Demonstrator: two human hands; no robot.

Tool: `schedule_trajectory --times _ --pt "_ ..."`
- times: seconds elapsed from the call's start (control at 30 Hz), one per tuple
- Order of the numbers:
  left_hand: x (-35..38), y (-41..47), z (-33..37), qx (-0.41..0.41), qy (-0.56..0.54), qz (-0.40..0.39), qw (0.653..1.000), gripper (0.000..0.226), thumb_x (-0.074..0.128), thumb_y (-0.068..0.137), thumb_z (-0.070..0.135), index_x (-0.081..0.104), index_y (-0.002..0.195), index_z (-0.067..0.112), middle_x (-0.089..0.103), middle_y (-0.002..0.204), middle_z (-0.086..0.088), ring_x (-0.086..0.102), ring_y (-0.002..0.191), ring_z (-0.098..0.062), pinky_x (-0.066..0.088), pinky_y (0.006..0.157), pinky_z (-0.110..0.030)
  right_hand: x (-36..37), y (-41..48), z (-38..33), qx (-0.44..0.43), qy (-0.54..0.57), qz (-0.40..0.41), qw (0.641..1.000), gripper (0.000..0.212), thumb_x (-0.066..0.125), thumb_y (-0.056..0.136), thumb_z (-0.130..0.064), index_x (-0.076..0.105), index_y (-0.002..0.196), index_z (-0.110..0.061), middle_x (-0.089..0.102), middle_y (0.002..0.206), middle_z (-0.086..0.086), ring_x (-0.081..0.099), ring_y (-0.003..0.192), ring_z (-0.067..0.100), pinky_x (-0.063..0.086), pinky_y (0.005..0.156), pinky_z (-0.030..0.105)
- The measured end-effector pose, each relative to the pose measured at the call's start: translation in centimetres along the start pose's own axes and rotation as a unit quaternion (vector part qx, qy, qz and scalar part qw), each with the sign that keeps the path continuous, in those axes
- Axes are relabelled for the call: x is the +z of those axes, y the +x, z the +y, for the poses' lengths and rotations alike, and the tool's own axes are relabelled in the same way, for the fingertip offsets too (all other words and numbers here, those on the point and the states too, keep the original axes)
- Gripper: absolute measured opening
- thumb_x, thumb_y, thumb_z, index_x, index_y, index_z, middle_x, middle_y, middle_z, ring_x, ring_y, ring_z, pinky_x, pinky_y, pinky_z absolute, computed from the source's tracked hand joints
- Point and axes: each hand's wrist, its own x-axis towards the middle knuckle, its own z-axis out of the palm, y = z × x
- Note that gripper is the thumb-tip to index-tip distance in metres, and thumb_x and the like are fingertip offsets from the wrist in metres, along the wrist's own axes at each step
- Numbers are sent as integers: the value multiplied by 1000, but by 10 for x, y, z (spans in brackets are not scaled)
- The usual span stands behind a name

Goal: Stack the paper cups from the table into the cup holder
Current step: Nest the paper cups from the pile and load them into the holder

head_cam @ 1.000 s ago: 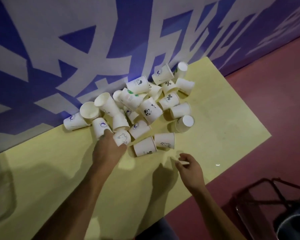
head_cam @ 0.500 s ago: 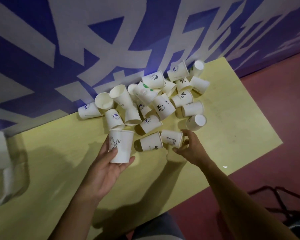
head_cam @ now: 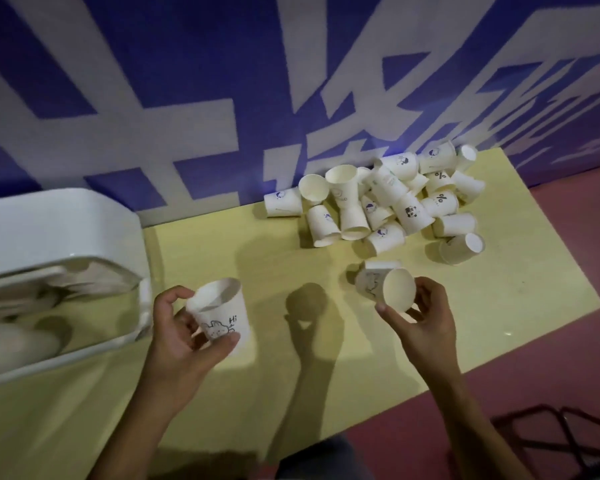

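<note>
- The left hand (head_cam: 184, 337) has its grip closed around an upright paper cup, the "Hi" rabbit cup (head_cam: 220, 315), mouth up, thumb on the near wall and fingers wrapped behind, at lower centre-left of the frame.
- The right hand (head_cam: 420, 317) has its grip closed on a second paper cup (head_cam: 385, 289), tipped on its side with the open mouth turned toward the camera, fingertips pinching the rim, at centre-right.
- Just behind that cup another cup (head_cam: 383, 264) lies on the yellow bench (head_cam: 499, 306), partly hidden.
- The loose pile of cups (head_cam: 395, 202) sits at upper right of the frame, against the blue-and-white wall (head_cam: 187, 81), tumbled in all directions.
- A white box-like container (head_cam: 59, 230) stands at the left edge of the frame; it looks like the cup holder, though its opening is blurred and I cannot tell how cups go in.
- Step in hand, as I judge it: both cups are lifted clear and held apart, not yet nested, with most of the job left.
- The next move calls for turning the right cup so its base points into the left cup's mouth, sliding it in squarely without crushing the thin wall, then carrying the stack leftward.
</note>
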Motion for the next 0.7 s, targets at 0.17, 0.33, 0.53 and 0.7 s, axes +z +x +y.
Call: schedule_trajectory --times 0.17,0.33,0.53,0.7 --pt "-123 -31 1 51 139 44 988 96 97 64 15 39 125 59 60 129 19 65 112 -3 56 92 -35 122 -88 -52 -10 66 -64 996 59 91 73 -17 58 121 -25 68 120 -8 67 115 11 59 95 51" --pt "-220 -55 -4 99 219 130 962 87 92 74 25 44 144 47 48 140 35 47 129 13 45 98 -15 223 -153 -87 -21 98 -171 980 63 88 67 -32 59 123 -30 69 125 -7 66 120 17 56 98 51" --pt "-283 -43 -7 146 253 258 921 84 93 71 16 52 144 21 52 134 14 50 124 -3 35 99 -4 289 -193 -110 -43 92 -229 968 67 87 65 -35 59 126 -28 69 124 -15 65 120 10 55 95 33" --pt "-298 -13 -18 165 276 265 909 85 93 70 11 51 144 18 49 136 11 47 125 -3 32 101 -2 307 -200 -122 -52 92 -233 967 63 86 68 -31 60 125 -27 69 125 -9 66 119 13 57 95 28"
